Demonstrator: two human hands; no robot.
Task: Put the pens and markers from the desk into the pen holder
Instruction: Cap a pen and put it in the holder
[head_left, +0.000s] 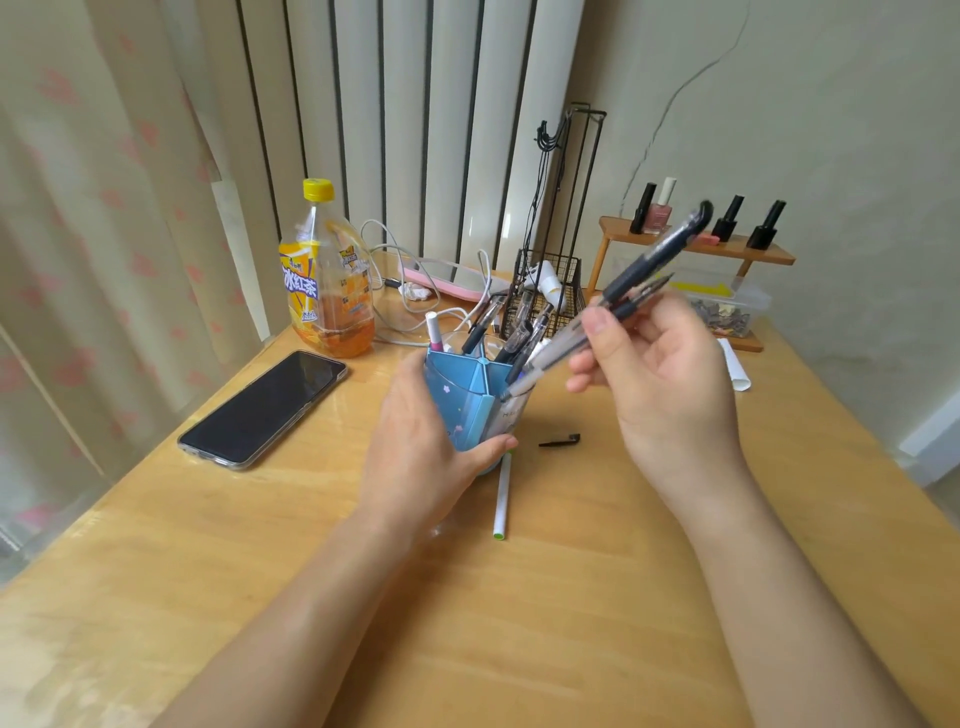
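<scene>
A blue pen holder (467, 395) with dividers stands at the middle of the wooden desk (571, 597). My left hand (421, 447) grips its near side. Several dark pens (511, 327) and a pink-and-white marker (434, 332) stand inside it. My right hand (660, 379) holds a bundle of dark gel pens (639, 270) slanted, their lower ends at the holder's right rim. A white marker with a green end (502, 493) lies on the desk just in front of the holder. A small black pen clip (560, 441) lies to its right.
A phone (265, 408) lies at the left, with an orange drink bottle (330, 291) behind it. Cables, a black wire basket (550, 296), a wooden shelf with nail polish bottles (696, 244) and a clear box (727, 312) line the back. A white tube (735, 366) lies at the right.
</scene>
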